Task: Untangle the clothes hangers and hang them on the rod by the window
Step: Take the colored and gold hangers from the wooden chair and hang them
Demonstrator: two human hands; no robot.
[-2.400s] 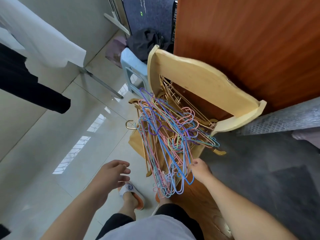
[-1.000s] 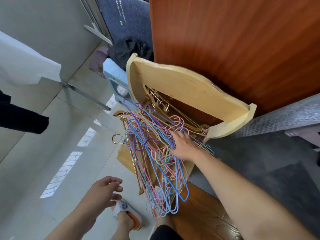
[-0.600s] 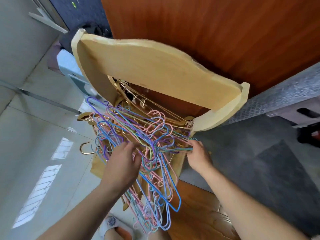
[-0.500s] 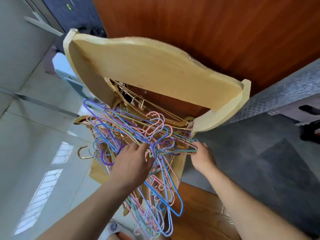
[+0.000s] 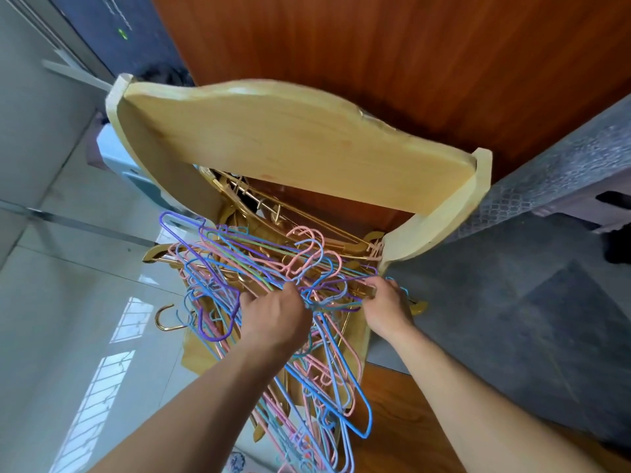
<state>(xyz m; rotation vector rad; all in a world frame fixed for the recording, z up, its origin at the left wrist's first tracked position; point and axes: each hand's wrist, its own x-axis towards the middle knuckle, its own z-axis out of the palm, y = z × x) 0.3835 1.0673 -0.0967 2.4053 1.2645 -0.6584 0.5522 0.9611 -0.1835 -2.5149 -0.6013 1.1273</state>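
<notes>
Head view: tangled heap of pastel pink, blue, purple wire hangers piled with gold metal hangers on pale wooden chair. Left hand fingers curled into tangle, gripping wires. Right hand pinching wires at heap's right edge. Lower strands dangle over seat front.

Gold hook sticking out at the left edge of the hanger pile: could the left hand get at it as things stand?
Probably yes. The gold hook juts over bare floor, nothing covering it, just left of the left hand. But that hand is gripping the tangled wire hangers and would have to let go first.
</notes>
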